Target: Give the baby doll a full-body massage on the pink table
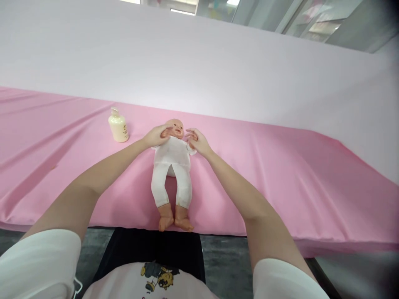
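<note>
A baby doll (172, 155) in a white short-sleeved top and white trousers lies face up on the pink cloth, its bare feet toward me. At the doll's arm on the left of the picture, beside its head, my left hand (156, 135) has its fingers curled round the doll's small hand. On the other side my right hand (200, 143) is bent about the doll's other raised hand, thumb and fingers on either side of it. Part of the doll's head and arms is hidden behind my fingers.
A cream pump bottle (118, 127) stands upright to the left of the doll. The pink cloth (249, 178) has soft creases and ends at a front edge near my body. Behind it rises a white wall (199, 66), with glass panes (258, 16) above.
</note>
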Demonstrator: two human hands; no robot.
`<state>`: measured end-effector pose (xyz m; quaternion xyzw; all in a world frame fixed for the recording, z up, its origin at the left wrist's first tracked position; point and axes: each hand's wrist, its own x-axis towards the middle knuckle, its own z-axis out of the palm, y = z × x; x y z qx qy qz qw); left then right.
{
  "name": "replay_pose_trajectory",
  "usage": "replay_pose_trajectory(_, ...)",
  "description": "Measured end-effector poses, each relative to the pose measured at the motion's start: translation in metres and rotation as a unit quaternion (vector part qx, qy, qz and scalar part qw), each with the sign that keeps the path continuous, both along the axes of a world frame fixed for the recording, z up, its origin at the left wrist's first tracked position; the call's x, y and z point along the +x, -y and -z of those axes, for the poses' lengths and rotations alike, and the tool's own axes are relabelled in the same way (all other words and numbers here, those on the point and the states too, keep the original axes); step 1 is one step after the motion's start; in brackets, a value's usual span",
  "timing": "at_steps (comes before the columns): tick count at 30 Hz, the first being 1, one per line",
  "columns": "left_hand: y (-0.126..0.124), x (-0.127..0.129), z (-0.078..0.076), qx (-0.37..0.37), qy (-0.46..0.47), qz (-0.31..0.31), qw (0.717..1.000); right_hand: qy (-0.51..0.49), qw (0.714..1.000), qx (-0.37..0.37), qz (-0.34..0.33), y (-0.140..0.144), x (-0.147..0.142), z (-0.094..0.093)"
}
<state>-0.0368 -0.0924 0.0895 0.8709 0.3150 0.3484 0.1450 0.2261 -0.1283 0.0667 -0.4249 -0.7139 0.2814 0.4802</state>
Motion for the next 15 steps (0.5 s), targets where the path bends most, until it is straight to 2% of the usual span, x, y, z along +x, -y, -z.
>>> replay_pose_trajectory(3,0.022,-0.008,0.013,0.033,-0.113,0.044,0.992,0.132,0.99,0.048,-0.012,0.032,-0.006,0.012)
replay_pose_trajectory(5,0.032,-0.012,0.029,0.088,-0.166,0.078,0.979,0.239,0.965,0.098,-0.032,0.049,-0.009,0.025)
replay_pose_trajectory(7,0.04,-0.014,0.046,0.165,-0.18,0.128,0.961,0.314,0.935,0.154,-0.059,0.06,-0.01,0.04)
replay_pose_trajectory(9,0.044,-0.014,0.06,0.221,-0.167,0.154,0.948,0.352,0.916,0.185,-0.049,0.066,-0.012,0.055)
replay_pose_trajectory(11,0.046,-0.012,0.068,0.247,-0.16,0.167,0.941,0.367,0.91,0.192,-0.031,0.069,-0.016,0.066)
replay_pose_trajectory(15,0.046,-0.005,0.07,0.246,-0.185,0.169,0.936,0.365,0.912,0.186,-0.018,0.069,-0.024,0.073)
